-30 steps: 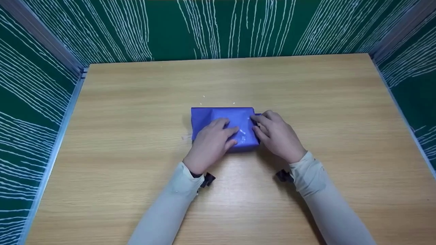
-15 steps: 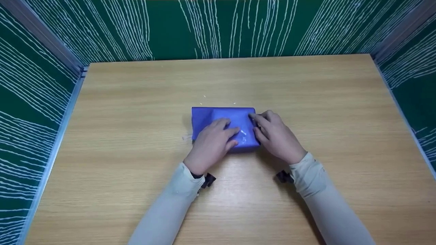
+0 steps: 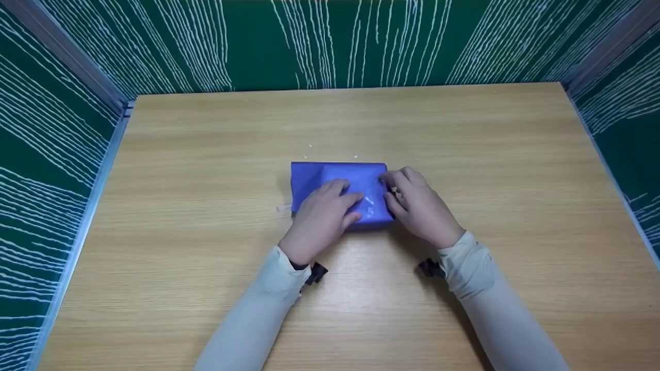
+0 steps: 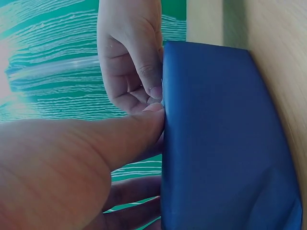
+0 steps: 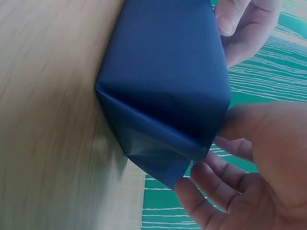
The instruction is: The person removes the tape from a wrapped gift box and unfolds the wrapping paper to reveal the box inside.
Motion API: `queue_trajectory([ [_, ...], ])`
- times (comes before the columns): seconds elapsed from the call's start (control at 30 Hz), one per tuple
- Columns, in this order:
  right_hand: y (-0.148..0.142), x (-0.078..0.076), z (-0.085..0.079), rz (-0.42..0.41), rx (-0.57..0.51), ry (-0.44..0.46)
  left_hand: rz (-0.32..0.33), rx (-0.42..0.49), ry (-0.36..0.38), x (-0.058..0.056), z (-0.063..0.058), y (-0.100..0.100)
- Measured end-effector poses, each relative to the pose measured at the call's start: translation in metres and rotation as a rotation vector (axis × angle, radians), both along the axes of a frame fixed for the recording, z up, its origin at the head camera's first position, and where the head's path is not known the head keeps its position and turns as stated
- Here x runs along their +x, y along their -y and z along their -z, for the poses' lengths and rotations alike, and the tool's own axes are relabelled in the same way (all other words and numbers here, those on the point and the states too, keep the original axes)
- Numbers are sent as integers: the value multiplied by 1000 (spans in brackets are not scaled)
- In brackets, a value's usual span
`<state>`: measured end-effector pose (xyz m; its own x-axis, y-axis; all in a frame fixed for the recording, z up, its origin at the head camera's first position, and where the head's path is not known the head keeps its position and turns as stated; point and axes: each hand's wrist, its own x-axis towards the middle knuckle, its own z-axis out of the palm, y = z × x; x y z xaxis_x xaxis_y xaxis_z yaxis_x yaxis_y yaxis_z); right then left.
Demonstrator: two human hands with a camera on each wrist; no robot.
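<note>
A box-shaped parcel in glossy blue wrapping paper (image 3: 361, 178) lies on the table in the head view. My left hand (image 3: 319, 214) rests on its top, fingers spread. In the left wrist view, that hand's thumb (image 4: 129, 136) touches the top edge. At the parcel's right end is my right hand (image 3: 420, 206), with bent fingers at the paper. A creased, slanting end flap (image 5: 151, 134) shows in the right wrist view, and the fingertips (image 5: 187, 191) of my right hand hold its edge. What is inside the paper is hidden.
The wooden table (image 3: 206, 154) is bounded by green panels (image 3: 252, 46) with white streaks at the back and sides. Small white scraps (image 3: 356, 156) lie behind the parcel. A clear, shiny bit (image 3: 282, 208) is at its left.
A small bit of paper stuck out at the parcel's right back corner; the right hand's fingers have now folded it in. The left hand has stayed on top.
</note>
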<state>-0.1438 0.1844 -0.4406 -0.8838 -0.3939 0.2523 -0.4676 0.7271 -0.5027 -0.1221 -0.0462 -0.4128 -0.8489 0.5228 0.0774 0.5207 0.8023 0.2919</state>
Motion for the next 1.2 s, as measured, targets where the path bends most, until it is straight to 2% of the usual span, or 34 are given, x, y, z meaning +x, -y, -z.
queue_trajectory([
  [0.2,1,1,0,-21,64,-1,-1,9,3,0,1,0],
  [0.57,0,1,-1,21,10,3,-7,1,16,-2,1,-2],
  [0.83,0,-1,2,-41,43,-19,4,9,-7,-1,2,-1],
  [1.0,0,-2,1,-7,11,-26,3,18,-14,-2,4,-1],
  [1.2,-1,-2,0,13,-6,-8,-4,15,11,-1,1,-1],
])
